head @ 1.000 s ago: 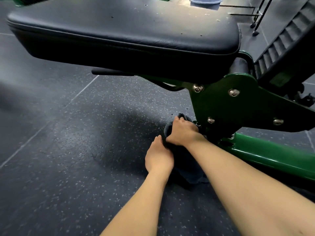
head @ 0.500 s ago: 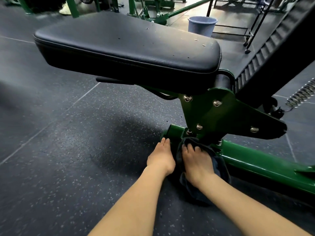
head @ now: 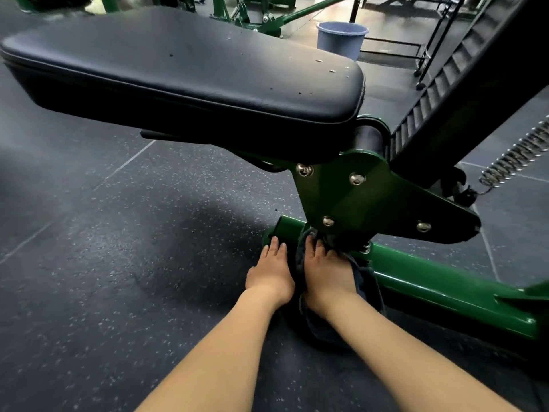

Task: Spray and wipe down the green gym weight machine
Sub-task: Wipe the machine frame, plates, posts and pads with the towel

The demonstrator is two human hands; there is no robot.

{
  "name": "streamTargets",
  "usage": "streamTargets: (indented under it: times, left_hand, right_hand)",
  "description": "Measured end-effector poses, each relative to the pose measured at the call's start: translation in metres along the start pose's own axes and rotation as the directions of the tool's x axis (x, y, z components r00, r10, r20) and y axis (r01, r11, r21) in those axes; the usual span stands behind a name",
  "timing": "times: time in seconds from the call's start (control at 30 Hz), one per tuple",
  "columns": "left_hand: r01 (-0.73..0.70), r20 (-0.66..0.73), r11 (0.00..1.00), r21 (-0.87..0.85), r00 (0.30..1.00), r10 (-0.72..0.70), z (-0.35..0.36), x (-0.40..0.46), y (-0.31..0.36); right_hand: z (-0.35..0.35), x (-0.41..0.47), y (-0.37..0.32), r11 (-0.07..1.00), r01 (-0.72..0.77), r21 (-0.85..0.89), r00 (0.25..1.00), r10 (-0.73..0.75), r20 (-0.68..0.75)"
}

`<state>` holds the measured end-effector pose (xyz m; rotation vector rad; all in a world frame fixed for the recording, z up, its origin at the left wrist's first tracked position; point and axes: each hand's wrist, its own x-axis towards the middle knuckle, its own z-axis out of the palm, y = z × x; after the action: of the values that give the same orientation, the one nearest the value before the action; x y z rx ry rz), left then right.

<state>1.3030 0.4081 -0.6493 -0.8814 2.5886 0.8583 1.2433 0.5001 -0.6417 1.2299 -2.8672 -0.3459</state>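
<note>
Wiping the base of the green steel gym machine frame [head: 430, 281], under the black padded seat [head: 184, 75]

The right hand [head: 328, 272] presses a dark cloth [head: 368, 281] onto the floor-level green rail, fingers spread flat; the left hand [head: 271, 273] rests beside it, fingers straight and together. The wiping step seems underway; next, probably slide the cloth along the rail toward its far right end

Green machine frame [head: 439, 281], black seat pad [head: 184, 69], dark cloth [head: 365, 281], speckled grey floor [head: 118, 278], blue bucket [head: 341, 40]
</note>
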Motion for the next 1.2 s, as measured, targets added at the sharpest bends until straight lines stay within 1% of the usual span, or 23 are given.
streamTargets:
  times: [0.07,0.17,0.3,0.33,0.4,0.43,0.47,0.5,0.57,0.6,0.63,0.73,0.8,0.87,0.93,1.03,1.1,1.13,1.17,1.2]
  left_hand:
    - [-0.015,-0.012,0.999,-0.035,1.0,0.014,-0.008,-0.005,0.008]
    - [-0.061,-0.052,0.991,-0.119,0.997,0.055,-0.024,-0.017,0.023]
    - [-0.124,-0.181,0.955,-0.269,0.981,0.076,-0.048,-0.029,0.04]
    - [-0.137,-0.205,0.952,-0.275,0.975,0.081,-0.055,-0.032,0.044]
    - [-0.151,-0.241,0.958,-0.243,0.966,0.091,-0.064,-0.033,0.049]
    - [-0.153,-0.258,0.958,-0.241,0.962,0.088,-0.067,-0.034,0.05]
    - [-0.155,-0.269,0.954,-0.255,0.959,0.084,-0.068,-0.036,0.052]
    - [-0.16,-0.277,0.946,-0.281,0.958,0.08,-0.069,-0.036,0.053]
    - [-0.178,-0.29,0.926,-0.334,0.954,0.079,-0.07,-0.039,0.055]
    - [-0.185,-0.302,0.918,-0.35,0.95,0.077,-0.069,-0.04,0.056]
    - [-0.185,-0.313,0.916,-0.355,0.947,0.07,-0.068,-0.04,0.058]
    - [-0.169,-0.326,0.894,-0.415,0.945,0.028,-0.064,-0.035,0.061]
    - [-0.167,-0.304,0.858,-0.485,0.952,0.014,-0.06,-0.034,0.063]
    - [-0.17,-0.297,0.843,-0.51,0.955,0.013,-0.058,-0.034,0.063]
    - [-0.177,-0.294,0.829,-0.531,0.956,0.015,-0.057,-0.035,0.06]
    - [-0.178,-0.305,0.82,-0.544,0.952,0.005,-0.06,-0.037,0.058]
    - [-0.185,-0.336,0.807,-0.56,0.942,-0.017,-0.063,-0.04,0.062]
    - [-0.183,-0.355,0.809,-0.558,0.934,-0.033,-0.066,-0.041,0.065]
    - [-0.176,-0.373,0.819,-0.546,0.926,-0.05,-0.069,-0.042,0.069]
    - [-0.166,-0.386,0.829,-0.535,0.92,-0.064,-0.072,-0.042,0.072]
  right_hand:
    - [0.002,-0.009,0.005,0.999,0.028,-0.029,0.999,-0.027,0.027]
    - [-0.009,-0.019,0.017,0.991,0.107,-0.081,0.994,-0.104,0.043]
    - [-0.025,-0.043,0.036,0.986,0.149,-0.072,0.988,-0.146,0.055]
    - [-0.033,-0.053,0.042,0.986,0.157,-0.064,0.988,-0.156,0.022]
    - [-0.049,-0.068,0.053,0.985,0.172,-0.031,0.981,-0.174,-0.082]
    - [-0.057,-0.076,0.059,0.984,0.18,-0.013,0.972,-0.18,-0.154]
    - [-0.065,-0.081,0.065,0.981,0.194,0.001,0.948,-0.187,-0.257]
    - [-0.074,-0.084,0.071,0.979,0.202,-0.021,0.906,-0.195,-0.376]
    - [-0.089,-0.086,0.082,0.978,0.181,-0.108,0.791,-0.21,-0.575]
    - [-0.092,-0.084,0.086,0.981,0.15,-0.124,0.749,-0.194,-0.634]
    - [-0.092,-0.079,0.087,0.985,0.116,-0.125,0.736,-0.17,-0.656]
    - [-0.071,-0.059,0.079,0.981,0.087,-0.172,0.745,-0.179,-0.643]
    - [-0.05,-0.05,0.07,0.97,0.109,-0.216,0.792,-0.216,-0.571]
    - [-0.029,-0.046,0.066,0.957,0.142,-0.255,0.837,-0.253,-0.486]
    - [-0.019,-0.045,0.066,0.957,0.155,-0.247,0.882,-0.246,-0.401]
    - [-0.025,-0.045,0.069,0.955,0.163,-0.248,0.908,-0.243,-0.34]
    - [-0.031,-0.05,0.077,0.953,0.215,-0.212,0.896,-0.279,-0.345]
    - [-0.035,-0.055,0.081,0.957,0.229,-0.179,0.884,-0.281,-0.374]
    - [-0.043,-0.061,0.084,0.961,0.234,-0.151,0.856,-0.277,-0.436]
    - [-0.052,-0.068,0.085,0.96,0.248,-0.133,0.804,-0.28,-0.524]
